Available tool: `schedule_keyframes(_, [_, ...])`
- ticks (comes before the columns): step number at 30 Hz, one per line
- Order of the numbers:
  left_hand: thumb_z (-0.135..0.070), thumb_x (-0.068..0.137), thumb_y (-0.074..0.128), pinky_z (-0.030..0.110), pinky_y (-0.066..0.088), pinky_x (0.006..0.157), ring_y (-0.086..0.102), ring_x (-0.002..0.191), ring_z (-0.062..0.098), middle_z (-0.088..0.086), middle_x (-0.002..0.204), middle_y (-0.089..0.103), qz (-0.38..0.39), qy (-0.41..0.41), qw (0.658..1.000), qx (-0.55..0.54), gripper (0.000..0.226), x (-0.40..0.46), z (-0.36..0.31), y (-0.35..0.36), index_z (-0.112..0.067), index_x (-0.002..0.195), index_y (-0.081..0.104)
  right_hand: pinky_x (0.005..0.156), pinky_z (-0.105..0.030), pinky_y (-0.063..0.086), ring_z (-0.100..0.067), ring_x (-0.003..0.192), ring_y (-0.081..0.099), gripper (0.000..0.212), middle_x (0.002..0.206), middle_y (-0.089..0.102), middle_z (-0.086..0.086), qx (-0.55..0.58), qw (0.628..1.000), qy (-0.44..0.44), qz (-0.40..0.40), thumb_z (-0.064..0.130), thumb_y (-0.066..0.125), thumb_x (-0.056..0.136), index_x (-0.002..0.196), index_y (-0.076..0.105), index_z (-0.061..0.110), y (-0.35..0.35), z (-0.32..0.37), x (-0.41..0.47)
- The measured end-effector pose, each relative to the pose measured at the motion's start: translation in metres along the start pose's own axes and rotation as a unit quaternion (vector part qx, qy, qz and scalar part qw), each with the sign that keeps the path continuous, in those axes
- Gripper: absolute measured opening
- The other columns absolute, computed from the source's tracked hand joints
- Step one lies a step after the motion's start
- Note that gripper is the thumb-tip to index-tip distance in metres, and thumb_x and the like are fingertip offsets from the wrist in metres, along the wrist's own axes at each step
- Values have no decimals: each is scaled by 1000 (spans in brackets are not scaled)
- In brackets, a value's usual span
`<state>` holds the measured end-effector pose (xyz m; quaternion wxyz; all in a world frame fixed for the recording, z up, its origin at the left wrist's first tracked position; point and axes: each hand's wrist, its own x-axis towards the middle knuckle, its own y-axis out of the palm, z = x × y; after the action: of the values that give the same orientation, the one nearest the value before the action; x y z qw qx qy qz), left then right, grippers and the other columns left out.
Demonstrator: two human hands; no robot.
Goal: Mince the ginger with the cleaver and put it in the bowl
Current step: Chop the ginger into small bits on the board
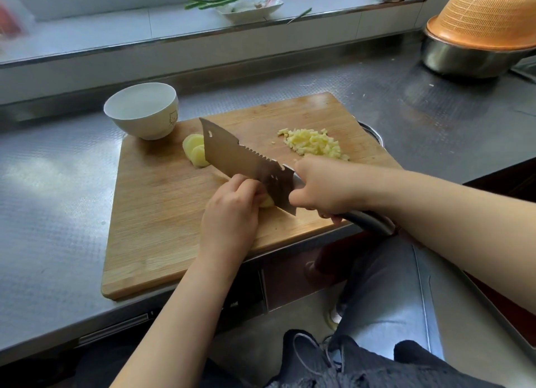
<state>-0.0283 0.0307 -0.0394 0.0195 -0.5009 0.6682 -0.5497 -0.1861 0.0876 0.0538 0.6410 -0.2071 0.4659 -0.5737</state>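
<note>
Ginger being cut on the board

A ginger piece [266, 202] is being pinned by the curled left hand [232, 210] just left of the cleaver [246, 164], gripped by the right hand [324, 188] (minced pile [314, 143] beyond; bowl [142, 109] far-left).

no readable text, labels or numbers anywhere

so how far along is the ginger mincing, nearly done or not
Partly. Done: a minced pile sits on the cutting board. In hand: the left hand holds a ginger piece against the cleaver gripped by the right hand. Left: the slices, and filling the empty bowl.
</note>
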Motion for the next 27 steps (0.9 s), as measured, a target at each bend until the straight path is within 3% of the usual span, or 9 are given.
schedule_keyframes(5, [-13, 85, 60, 34, 43, 52, 57, 70, 29, 4, 87, 62, -7, -6, 1000, 10, 5, -2, -2, -2, -11, 81, 62, 40, -25, 44, -15, 39, 45, 8, 67, 49, -8, 104, 994, 1, -19, 7, 53, 88, 83, 48, 10, 3, -15, -2])
schedule_keyframes(15, [-4, 87, 60, 28, 31, 55, 53, 68, 28, 5, 90, 61, 5, -16, 999, 44, 7, -3, -4, -2, -10, 82, 60, 42, -25, 47, -13, 38, 47, 13, 62, 51, -7, 68, 997, -24, -28, 7, 54, 89, 77, 48, 9, -14, -1, -12])
schedule_keyframes(27, [-3, 84, 61, 36, 42, 51, 55, 70, 31, 6, 88, 60, 12, -14, 998, 53, 6, -3, 1, 1, -9, 83, 61, 44, -29, 52, -18, 43, 54, 12, 67, 57, -14, 31, 999, 4, 25, 7, 50, 93, 86, 55, -1, -13, 15, 0])
